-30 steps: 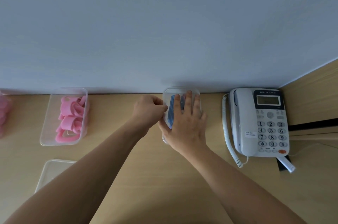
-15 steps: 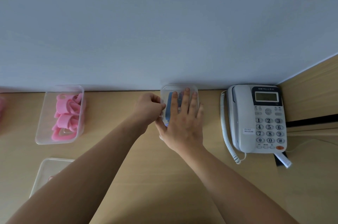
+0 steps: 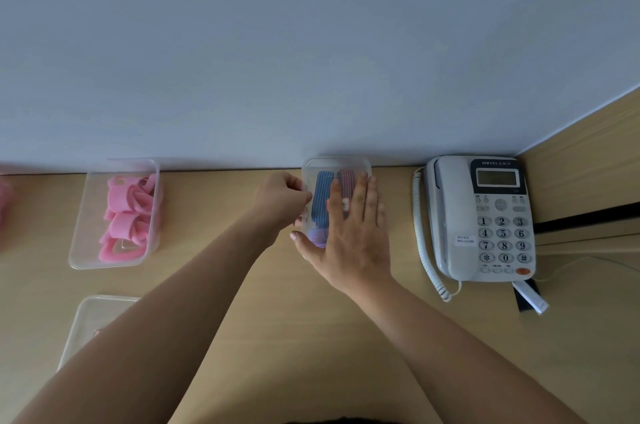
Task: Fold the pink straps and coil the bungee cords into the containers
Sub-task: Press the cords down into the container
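Cord tub: clear rectangular plastic cord container (image 3: 337, 163), upper centre of frame, far end against the pale blue wall (image 3: 311, 60). Its long axis runs from the person toward the wall.
Contents: blue-and-red striped bungee cords (image 3: 322, 196), bundled inside. The strands lie along the tub's long axis, with a looped end at the near end beside the thumb.
Right hand: right hand (image 3: 351, 236) lies flat on top, fingers straight and close together, pointing at the wall. It grips nothing and appears to press down. Cannot tell whether a lid lies under the palm.
Left hand: left hand (image 3: 282, 196) is at the tub's left long wall, fingers curled, pinching the rim about midway along.
Key relation: the tub sits directly under the right palm and just right of the left fist, and both hands touch it. Judged: the next push goes straight down, with the left hand steadying the side.
Strap tub: clear plastic strap container (image 3: 114, 265), left of frame, open-topped, with folded pink straps (image 3: 128, 215) inside. Long axis also toward the wall.
Loose lid: clear flat plastic lid (image 3: 93, 316), lower left, partly hidden by the left forearm.
Stage (judged): cords packed; strap tub not yet covered.
Bystander: grey-white desk telephone (image 3: 485, 219), right of frame.
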Demonstrator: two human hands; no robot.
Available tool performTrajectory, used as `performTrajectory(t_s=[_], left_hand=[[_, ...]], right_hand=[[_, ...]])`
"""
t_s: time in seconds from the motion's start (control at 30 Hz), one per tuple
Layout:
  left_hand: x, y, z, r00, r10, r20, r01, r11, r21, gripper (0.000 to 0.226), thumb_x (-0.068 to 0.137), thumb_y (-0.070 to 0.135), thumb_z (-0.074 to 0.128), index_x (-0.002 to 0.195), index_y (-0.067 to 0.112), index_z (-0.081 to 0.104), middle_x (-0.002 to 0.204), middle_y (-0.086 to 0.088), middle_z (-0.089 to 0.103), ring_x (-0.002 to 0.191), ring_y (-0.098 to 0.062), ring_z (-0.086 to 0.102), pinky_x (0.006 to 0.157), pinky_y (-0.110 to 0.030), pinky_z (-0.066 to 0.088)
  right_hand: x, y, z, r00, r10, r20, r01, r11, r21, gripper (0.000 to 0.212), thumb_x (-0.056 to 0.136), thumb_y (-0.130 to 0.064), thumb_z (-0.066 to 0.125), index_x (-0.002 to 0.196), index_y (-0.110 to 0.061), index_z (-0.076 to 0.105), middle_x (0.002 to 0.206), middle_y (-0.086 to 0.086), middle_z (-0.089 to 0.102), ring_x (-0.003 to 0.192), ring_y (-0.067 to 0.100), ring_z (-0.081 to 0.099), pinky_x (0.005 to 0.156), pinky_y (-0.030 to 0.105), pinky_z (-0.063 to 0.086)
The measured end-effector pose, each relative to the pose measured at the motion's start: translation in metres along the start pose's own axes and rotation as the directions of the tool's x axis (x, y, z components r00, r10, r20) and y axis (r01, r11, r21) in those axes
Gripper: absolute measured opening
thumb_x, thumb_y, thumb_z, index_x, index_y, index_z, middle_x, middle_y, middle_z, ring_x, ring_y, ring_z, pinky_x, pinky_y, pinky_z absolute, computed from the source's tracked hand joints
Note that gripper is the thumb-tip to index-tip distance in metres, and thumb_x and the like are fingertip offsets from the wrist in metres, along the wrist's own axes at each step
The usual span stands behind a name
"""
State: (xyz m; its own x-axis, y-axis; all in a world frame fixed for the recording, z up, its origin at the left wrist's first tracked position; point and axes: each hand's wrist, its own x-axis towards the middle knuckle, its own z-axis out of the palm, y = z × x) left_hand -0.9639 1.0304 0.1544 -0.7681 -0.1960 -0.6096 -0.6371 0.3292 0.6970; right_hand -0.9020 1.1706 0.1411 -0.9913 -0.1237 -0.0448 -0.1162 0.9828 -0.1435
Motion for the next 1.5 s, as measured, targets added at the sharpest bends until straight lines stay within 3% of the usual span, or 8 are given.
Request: performTrajectory(t_s=[0.43, 0.73, 0.8, 0.9, 1.0, 1.07, 1.23, 1.5], left_hand=[[0.000, -0.002, 0.000, 1.000, 0.010, 0.022, -0.008, 0.996, -0.085, 0.013, 0.096, 0.004, 0.065, 0.086, 0.012, 0.060, 0.077, -0.008, 0.061, 0.059, -0.018, 0.060, 0.043, -0.024, 0.049], [-0.002, -0.002, -0.001, 0.999, 0.025, 0.038, -0.021, 0.994, -0.110, 0.013, 0.098, 0.005, 0.064, 0.088, 0.012, 0.059, 0.079, -0.005, 0.061, 0.063, -0.017, 0.062, 0.045, -0.025, 0.053], [-0.005, -0.003, -0.001, 0.999, 0.047, 0.026, -0.044, 0.994, -0.097, 0.014, 0.097, 0.003, 0.064, 0.088, 0.012, 0.057, 0.078, -0.005, 0.059, 0.062, -0.016, 0.061, 0.044, -0.024, 0.052], [-0.008, -0.002, -0.002, 0.997, 0.074, 0.015, -0.072, 0.994, -0.083, 0.015, 0.096, -0.001, 0.063, 0.089, 0.010, 0.057, 0.076, -0.007, 0.057, 0.060, -0.018, 0.062, 0.046, -0.026, 0.053], [-0.010, -0.001, -0.004, 0.997, 0.069, 0.024, -0.066, 0.992, -0.107, 0.012, 0.096, -0.002, 0.064, 0.091, 0.007, 0.059, 0.077, -0.008, 0.057, 0.056, -0.015, 0.063, 0.050, -0.030, 0.058], [-0.013, 0.000, -0.005, 0.997, 0.074, 0.003, -0.074, 0.991, -0.109, 0.011, 0.094, -0.003, 0.066, 0.098, 0.006, 0.060, 0.081, -0.010, 0.059, 0.057, -0.016, 0.065, 0.056, -0.035, 0.062], [-0.019, -0.004, -0.002, 0.963, 0.246, -0.108, -0.234, 0.965, 0.118, 0.062, 0.088, 0.006, 0.075, 0.138, 0.035, 0.053, 0.094, 0.002, 0.065, 0.081, -0.031, 0.073, 0.081, -0.044, 0.061], [-0.016, -0.008, 0.000, 0.937, 0.346, -0.044, -0.321, 0.905, 0.277, 0.069, 0.095, 0.012, 0.071, 0.154, 0.036, 0.045, 0.107, 0.003, 0.068, 0.084, -0.029, 0.067, 0.089, -0.044, 0.057]], right_hand=[[-0.002, 0.012, 0.003, 0.994, -0.105, 0.019, 0.105, 0.994, 0.026, 0.133, 0.065, -0.103, 0.022, 0.157, -0.007, 0.017, 0.163, 0.028, 0.000, 0.152, 0.042, -0.010, 0.121, 0.055, 0.010], [-0.004, 0.012, 0.005, 0.991, -0.133, 0.013, 0.133, 0.991, 0.006, 0.127, 0.068, -0.099, 0.026, 0.156, -0.007, 0.024, 0.164, 0.027, 0.004, 0.152, 0.042, -0.006, 0.122, 0.055, 0.008], [-0.002, 0.017, -0.001, 0.992, -0.127, 0.024, 0.124, 0.988, 0.095, 0.118, 0.073, -0.097, 0.019, 0.155, -0.012, 0.028, 0.164, 0.021, 0.010, 0.153, 0.037, -0.002, 0.122, 0.052, 0.011], [0.015, 0.026, -0.014, 0.993, -0.086, -0.081, 0.100, 0.977, 0.186, 0.078, 0.096, -0.069, 0.028, 0.141, -0.009, 0.047, 0.145, 0.014, 0.044, 0.134, 0.034, 0.037, 0.112, 0.048, 0.035], [0.034, 0.025, -0.019, 0.997, -0.039, -0.070, 0.047, 0.992, 0.119, 0.065, 0.099, -0.052, 0.036, 0.141, -0.003, 0.046, 0.141, 0.014, 0.046, 0.131, 0.034, 0.042, 0.107, 0.045, 0.038], [0.038, 0.022, -0.014, 0.999, -0.020, -0.048, 0.025, 0.994, 0.107, 0.068, 0.100, -0.052, 0.034, 0.146, -0.002, 0.040, 0.147, 0.015, 0.041, 0.139, 0.035, 0.036, 0.110, 0.044, 0.036], [0.037, 0.021, -0.006, 0.997, 0.000, -0.079, 0.011, 0.990, 0.138, 0.072, 0.099, -0.054, 0.037, 0.147, 0.000, 0.039, 0.152, 0.017, 0.033, 0.143, 0.034, 0.032, 0.110, 0.046, 0.038], [0.036, 0.020, -0.001, 0.999, 0.005, -0.046, 0.002, 0.990, 0.141, 0.077, 0.099, -0.054, 0.040, 0.150, 0.003, 0.034, 0.160, 0.023, 0.027, 0.150, 0.036, 0.022, 0.120, 0.046, 0.026]])
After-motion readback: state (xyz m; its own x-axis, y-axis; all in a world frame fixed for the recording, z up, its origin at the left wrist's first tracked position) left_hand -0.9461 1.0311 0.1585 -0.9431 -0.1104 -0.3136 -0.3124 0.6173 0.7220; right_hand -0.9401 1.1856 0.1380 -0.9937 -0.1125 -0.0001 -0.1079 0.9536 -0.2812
